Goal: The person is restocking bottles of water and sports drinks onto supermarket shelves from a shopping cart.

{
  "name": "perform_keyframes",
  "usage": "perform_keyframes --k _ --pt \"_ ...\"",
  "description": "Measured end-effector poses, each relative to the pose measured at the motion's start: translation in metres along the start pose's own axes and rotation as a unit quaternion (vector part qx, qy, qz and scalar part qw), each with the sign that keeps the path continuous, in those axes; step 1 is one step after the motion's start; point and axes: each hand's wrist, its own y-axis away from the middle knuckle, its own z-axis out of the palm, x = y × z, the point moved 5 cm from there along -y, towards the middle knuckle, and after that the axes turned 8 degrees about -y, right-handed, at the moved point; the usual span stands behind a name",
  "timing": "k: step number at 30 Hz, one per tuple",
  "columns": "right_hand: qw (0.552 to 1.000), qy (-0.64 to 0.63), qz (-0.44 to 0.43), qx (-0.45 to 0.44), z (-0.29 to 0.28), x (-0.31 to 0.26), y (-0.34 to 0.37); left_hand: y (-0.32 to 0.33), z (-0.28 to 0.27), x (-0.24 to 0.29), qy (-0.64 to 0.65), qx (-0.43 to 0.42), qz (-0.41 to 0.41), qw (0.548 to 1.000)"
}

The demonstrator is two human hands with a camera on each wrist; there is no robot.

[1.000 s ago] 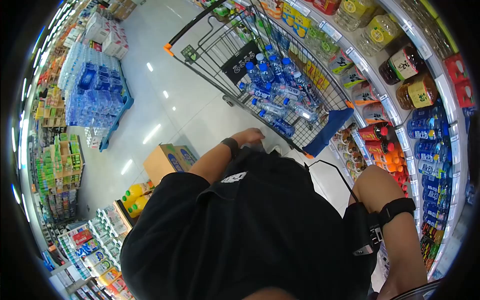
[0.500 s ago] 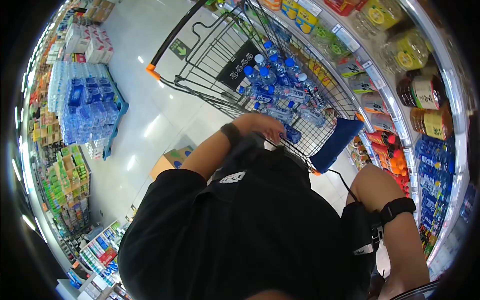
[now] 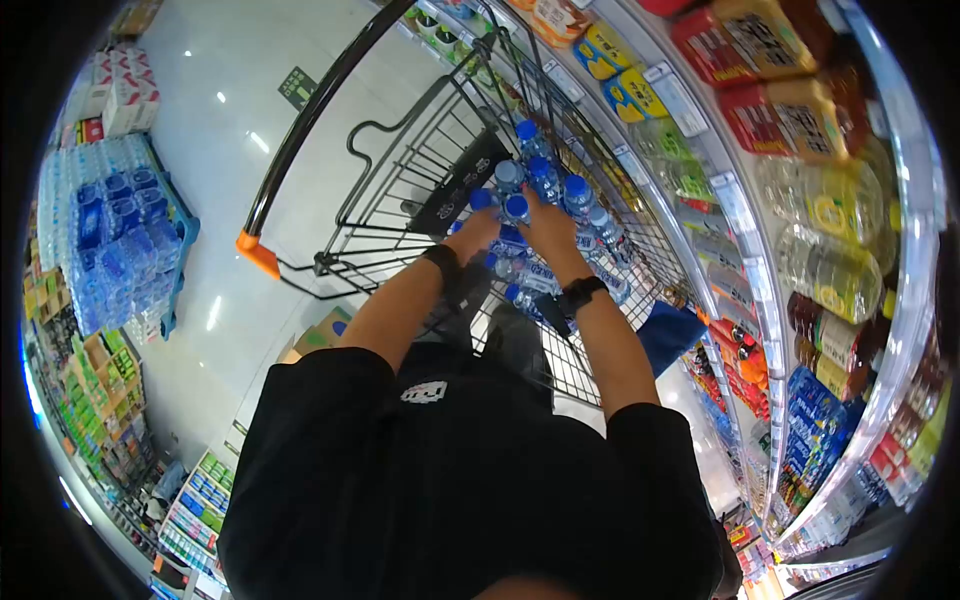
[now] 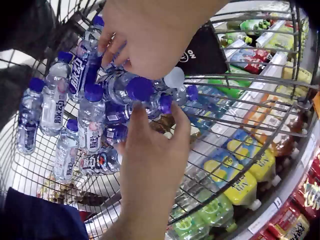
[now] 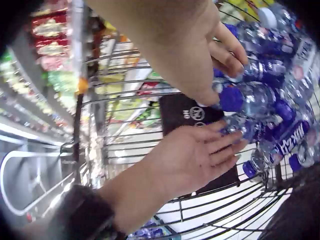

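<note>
Both hands are over a pile of clear drink bottles with blue caps and blue labels, inside a wire shopping cart. My right hand grips a bottle near its cap, fingers curled over one side and thumb on the other. Opposite it, my left hand rests its fingers against the bottles; in the right wrist view these fingers are nearly straight, palm showing. Forearms hide part of the pile in the head view. Some bottles stand upright and others lie on their sides.
Along the right runs a shelf of bottled drinks, close to the cart's side. A dark blue cloth hangs at the cart's corner. Shrink-wrapped water packs stand stacked on the left, and a cardboard box sits on the floor.
My left hand has moved up from near my waist into the cart. The right arm has swung in from my side, its hand now among the bottles. The cart handle appears larger and closer.
</note>
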Motion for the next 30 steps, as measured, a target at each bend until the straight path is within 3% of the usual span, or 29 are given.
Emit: perform_keyframes --k 2,3,4,6,8,12,15,18,21,23,26,27,29,30 --pt "1.0 -0.006 0.016 -0.02 0.018 0.003 -0.018 -0.022 0.044 0.001 0.113 0.076 -0.047 0.99" --pt "0.999 -0.009 0.025 -0.026 0.025 0.006 -0.026 -0.006 0.0 0.009 0.312 0.019 -0.164 0.936" --pt "0.999 -0.019 0.024 -0.021 0.036 0.009 -0.029 0.018 -0.053 0.021 0.484 0.011 -0.297 0.823" --pt "0.999 -0.034 0.018 -0.004 0.054 0.014 -0.034 0.001 -0.01 0.013 0.272 0.158 -0.119 0.942" --pt "0.998 -0.054 0.033 0.016 0.06 0.019 -0.037 0.019 -0.038 0.016 0.467 0.082 -0.21 0.855" --pt "0.994 -0.097 0.043 0.037 0.055 0.025 -0.027 0.032 -0.045 0.01 0.514 0.089 -0.247 0.817" --pt "0.983 -0.177 0.005 0.039 0.032 0.032 -0.008 0.049 -0.075 0.015 0.432 0.058 -0.218 0.873" --pt "0.973 -0.226 -0.043 0.028 -0.015 0.01 0.021 0.068 -0.121 0.033 0.326 0.167 -0.138 0.92" --pt "0.962 -0.242 -0.107 0.058 -0.086 -0.03 0.065 0.082 -0.178 0.059 0.319 0.321 -0.024 0.891" --pt "0.952 -0.249 -0.15 0.095 -0.131 -0.057 0.107 0.101 -0.225 0.08 0.273 0.349 -0.036 0.896" --pt "0.819 -0.533 -0.157 0.146 -0.159 -0.062 0.169 0.153 -0.305 0.122 0.24 0.418 0.01 0.876" --pt "0.72 -0.654 -0.183 0.146 -0.163 -0.067 0.189 0.164 -0.308 0.131 0.34 0.396 0.027 0.852" --pt "0.475 -0.839 -0.235 0.122 -0.168 -0.078 0.225 0.183 -0.309 0.15 0.527 0.341 0.062 0.776" --pt "0.474 -0.839 -0.242 0.114 -0.167 -0.081 0.247 0.201 -0.318 0.169 0.62 0.362 0.134 0.683"
